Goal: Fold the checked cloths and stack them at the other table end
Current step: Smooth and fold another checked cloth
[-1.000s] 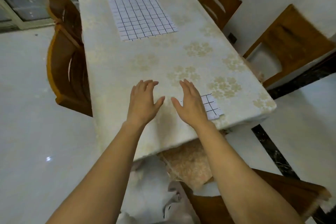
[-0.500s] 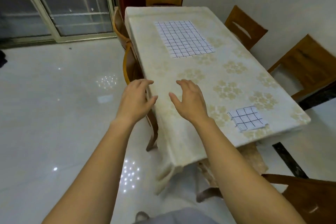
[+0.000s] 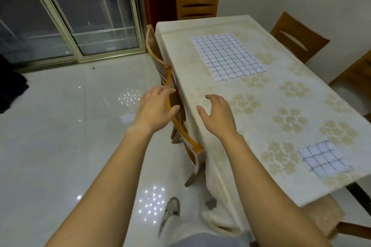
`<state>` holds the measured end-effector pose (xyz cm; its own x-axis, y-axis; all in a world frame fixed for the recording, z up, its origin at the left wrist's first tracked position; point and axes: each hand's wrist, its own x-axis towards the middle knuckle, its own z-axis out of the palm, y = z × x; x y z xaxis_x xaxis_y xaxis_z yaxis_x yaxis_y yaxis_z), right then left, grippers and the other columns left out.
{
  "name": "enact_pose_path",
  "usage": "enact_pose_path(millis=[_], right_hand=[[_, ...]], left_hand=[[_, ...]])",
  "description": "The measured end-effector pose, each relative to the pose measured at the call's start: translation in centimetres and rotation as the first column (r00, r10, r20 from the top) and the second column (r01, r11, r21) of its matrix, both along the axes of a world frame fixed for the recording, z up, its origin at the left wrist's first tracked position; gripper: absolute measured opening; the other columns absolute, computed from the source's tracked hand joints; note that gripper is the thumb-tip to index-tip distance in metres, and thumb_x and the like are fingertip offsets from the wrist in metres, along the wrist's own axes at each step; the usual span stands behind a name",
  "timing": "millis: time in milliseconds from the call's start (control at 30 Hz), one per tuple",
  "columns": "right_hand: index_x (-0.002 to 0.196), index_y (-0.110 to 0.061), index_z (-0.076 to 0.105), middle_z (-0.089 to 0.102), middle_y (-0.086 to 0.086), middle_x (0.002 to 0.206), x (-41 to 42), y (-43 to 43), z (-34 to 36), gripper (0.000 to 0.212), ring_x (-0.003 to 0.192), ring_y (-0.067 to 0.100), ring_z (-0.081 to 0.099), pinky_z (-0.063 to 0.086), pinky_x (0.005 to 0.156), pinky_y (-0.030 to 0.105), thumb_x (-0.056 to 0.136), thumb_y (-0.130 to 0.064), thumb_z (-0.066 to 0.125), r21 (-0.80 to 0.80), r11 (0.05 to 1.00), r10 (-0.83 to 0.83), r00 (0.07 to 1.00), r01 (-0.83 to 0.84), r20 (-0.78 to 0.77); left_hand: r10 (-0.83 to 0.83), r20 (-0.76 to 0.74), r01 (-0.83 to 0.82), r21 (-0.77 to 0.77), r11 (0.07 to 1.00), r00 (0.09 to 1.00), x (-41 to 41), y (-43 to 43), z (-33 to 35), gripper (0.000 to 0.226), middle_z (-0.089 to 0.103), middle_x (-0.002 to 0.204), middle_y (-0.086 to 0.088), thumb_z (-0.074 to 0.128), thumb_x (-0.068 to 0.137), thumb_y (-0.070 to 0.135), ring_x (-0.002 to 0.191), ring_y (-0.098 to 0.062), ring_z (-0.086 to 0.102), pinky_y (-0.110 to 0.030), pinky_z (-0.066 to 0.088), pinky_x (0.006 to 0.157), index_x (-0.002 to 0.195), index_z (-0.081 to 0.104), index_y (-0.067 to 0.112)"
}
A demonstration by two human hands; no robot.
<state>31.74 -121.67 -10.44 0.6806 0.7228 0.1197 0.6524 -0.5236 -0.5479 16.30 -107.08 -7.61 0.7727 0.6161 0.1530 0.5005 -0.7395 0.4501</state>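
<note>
A large white checked cloth [image 3: 227, 56] lies spread flat near the far end of the table [image 3: 267, 110]. A small folded checked cloth [image 3: 322, 158] rests at the near right corner. My left hand [image 3: 155, 109] hovers off the table's left edge, above a chair back, fingers apart and empty. My right hand [image 3: 217, 115] hangs over the table's left edge, fingers spread, holding nothing. Both hands are well short of the large cloth.
Two wooden chairs [image 3: 174, 114] are tucked along the table's left side, another chair [image 3: 195, 5] stands at the far end, and more chairs [image 3: 297, 37] line the right. A sliding glass door [image 3: 70, 12] and glossy tiled floor [image 3: 60, 136] are to the left.
The view has swung left and moved along the table's left side. Both hands have left the folded cloth, which now lies alone at the near right corner.
</note>
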Motion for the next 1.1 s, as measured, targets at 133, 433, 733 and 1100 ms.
enact_pose_path(millis=[133, 433, 733, 1100], right_hand=[[0.140, -0.011, 0.051, 0.051, 0.009, 0.143, 2.2, 6.3, 0.5, 0.056, 0.132, 0.028, 0.047, 0.038, 0.111, 0.041, 0.096, -0.046, 0.056, 0.009, 0.997, -0.081, 0.993, 0.082, -0.081], [0.140, -0.013, 0.051, 0.052, 0.009, 0.142, 4.8, 16.9, 1.3, 0.059, 0.131, 0.029, 0.049, 0.040, 0.110, 0.041, 0.094, -0.050, 0.055, -0.040, 0.987, -0.159, 0.985, 0.157, -0.070], [0.139, -0.013, 0.052, 0.053, 0.009, 0.141, 7.5, 30.6, 1.1, 0.060, 0.130, 0.028, 0.050, 0.039, 0.111, 0.041, 0.093, -0.052, 0.056, -0.098, 0.960, -0.267, 0.963, 0.263, -0.027], [0.138, -0.015, 0.054, 0.054, 0.006, 0.140, 12.2, 39.2, 1.7, 0.057, 0.128, 0.025, 0.051, 0.041, 0.108, 0.038, 0.095, -0.053, 0.053, -0.051, 0.859, -0.511, 0.859, 0.510, -0.023]], left_hand=[[-0.030, -0.040, 0.030, -0.004, 1.000, 0.999, 1.1, 6.2, 0.2, 0.051, 0.052, 0.143, -0.001, 0.065, 0.093, 0.041, 0.137, -0.023, 0.042, -0.041, 0.031, 0.116, 0.140, 0.053, 0.024], [-0.060, 0.003, 0.060, -0.037, 0.997, 0.998, 5.7, 17.9, 0.1, 0.054, 0.054, 0.141, -0.001, 0.065, 0.090, 0.043, 0.134, -0.025, 0.046, -0.046, 0.035, 0.115, 0.140, 0.052, 0.025], [-0.217, 0.024, 0.218, -0.046, 0.975, 0.976, 11.8, 32.6, 0.0, 0.057, 0.054, 0.143, -0.002, 0.064, 0.092, 0.044, 0.137, -0.025, 0.042, -0.047, 0.035, 0.115, 0.143, 0.051, 0.024], [-0.529, 0.062, 0.531, -0.013, 0.847, 0.846, 22.4, 43.2, 1.6, 0.049, 0.056, 0.140, 0.000, 0.062, 0.095, 0.041, 0.135, -0.021, 0.045, -0.037, 0.034, 0.114, 0.139, 0.054, 0.022]])
